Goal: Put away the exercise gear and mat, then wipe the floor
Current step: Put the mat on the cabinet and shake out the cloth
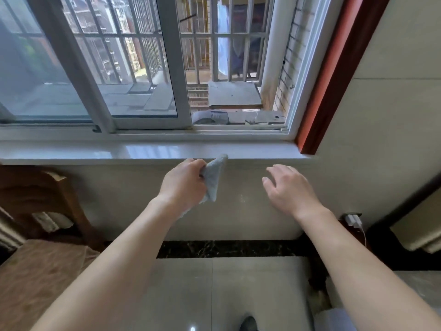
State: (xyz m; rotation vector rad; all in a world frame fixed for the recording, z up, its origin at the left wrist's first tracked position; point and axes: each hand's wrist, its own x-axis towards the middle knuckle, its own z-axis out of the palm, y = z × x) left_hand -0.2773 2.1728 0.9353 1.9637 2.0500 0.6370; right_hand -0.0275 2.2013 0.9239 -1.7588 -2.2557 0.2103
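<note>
- The left hand (pixel 183 185) is gripping a grey cloth (pixel 213 181), bunched in curled fingers, with the cloth's upper corner reaching the front edge of the window sill (pixel 143 151).
- The right hand (pixel 290 187) is hovering open just beside it, fingers relaxed and holding nothing, a little below the sill edge.
- The wiping step seems to be the one in hand. Doing it well probably means spreading the cloth flat under the palm before taking it down to the tiled floor (pixel 229 283), not rubbing with a wad.
- No exercise gear or mat is showing in this view.
- A wooden chair (pixel 47 199) is standing at the left, and a plugged-in charger (pixel 352 219) with its cable is sitting low on the right. Both are crowding the floor's edges, and the cloth is best kept off the plug.
</note>
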